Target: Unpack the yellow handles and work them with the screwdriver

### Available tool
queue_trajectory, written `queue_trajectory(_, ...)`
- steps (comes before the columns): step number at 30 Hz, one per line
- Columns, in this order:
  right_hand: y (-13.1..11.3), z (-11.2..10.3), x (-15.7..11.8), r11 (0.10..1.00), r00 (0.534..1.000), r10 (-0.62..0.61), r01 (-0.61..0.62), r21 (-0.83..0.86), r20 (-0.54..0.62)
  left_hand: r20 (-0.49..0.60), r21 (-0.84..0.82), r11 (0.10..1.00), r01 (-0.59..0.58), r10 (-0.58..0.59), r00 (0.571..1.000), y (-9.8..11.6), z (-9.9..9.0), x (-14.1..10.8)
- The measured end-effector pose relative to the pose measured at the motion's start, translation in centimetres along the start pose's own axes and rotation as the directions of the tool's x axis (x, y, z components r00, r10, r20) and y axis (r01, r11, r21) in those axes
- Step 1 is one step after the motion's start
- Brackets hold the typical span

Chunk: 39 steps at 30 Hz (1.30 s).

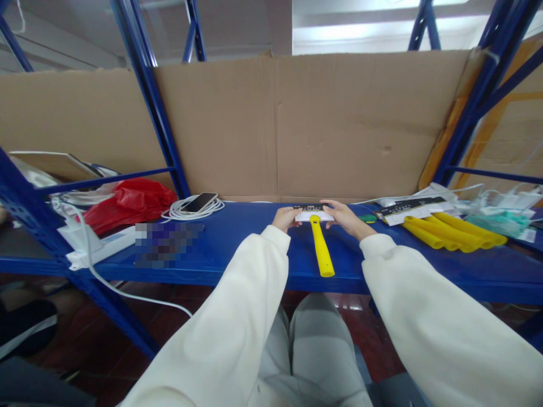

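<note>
Both hands hold a black-and-white card piece [313, 216] over the blue shelf [250, 226]. My left hand [288, 218] has its fingers closed on the card's left end. At the right end, my right hand [340, 217] grips it between thumb and fingers. A yellow handle [323, 251] extends from the card toward me, between my wrists, its wide end near the shelf's front edge. How the handle and card are joined is hidden.
On the right lie several yellow handles [449, 232], black-and-white cards [411, 209] and a green item [368, 218]. On the left are a phone [199, 202] on a coiled white cable, a red bag [136, 200] and a white power strip [110, 247]. Cardboard [339, 124] stands behind.
</note>
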State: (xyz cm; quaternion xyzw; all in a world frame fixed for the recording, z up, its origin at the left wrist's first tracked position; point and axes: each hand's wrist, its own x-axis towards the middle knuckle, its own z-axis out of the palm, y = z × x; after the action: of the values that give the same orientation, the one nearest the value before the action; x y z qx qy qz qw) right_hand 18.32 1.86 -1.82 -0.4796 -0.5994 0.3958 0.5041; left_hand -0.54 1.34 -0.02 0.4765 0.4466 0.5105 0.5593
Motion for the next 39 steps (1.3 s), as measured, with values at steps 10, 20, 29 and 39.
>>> queue_trajectory(10,0.6,-0.5,-0.2,0.822,0.936,-0.349,0.282,-0.496,-0.046,-0.154,-0.024,0.999,0.034,-0.037,0.987,-0.1,-0.3,0.7)
queue_trajectory(20,0.7,1.9,-0.5,0.825,0.937,-0.308,0.35,-0.445,0.166,-0.191,0.015,1.0,-0.008,0.011,0.982,-1.0,-0.7,1.9)
queue_trajectory(29,0.4,1.9,-0.6,0.746,0.923,-0.317,0.384,-0.543,0.218,-0.214,0.03,0.998,-0.052,0.057,0.975,-1.2,-0.6,2.1)
queue_trajectory(39,0.1,2.1,-0.9,0.737,0.896,-0.311,0.438,-0.514,0.318,-0.276,0.006,0.997,-0.072,0.071,0.959,-1.2,-0.7,2.1)
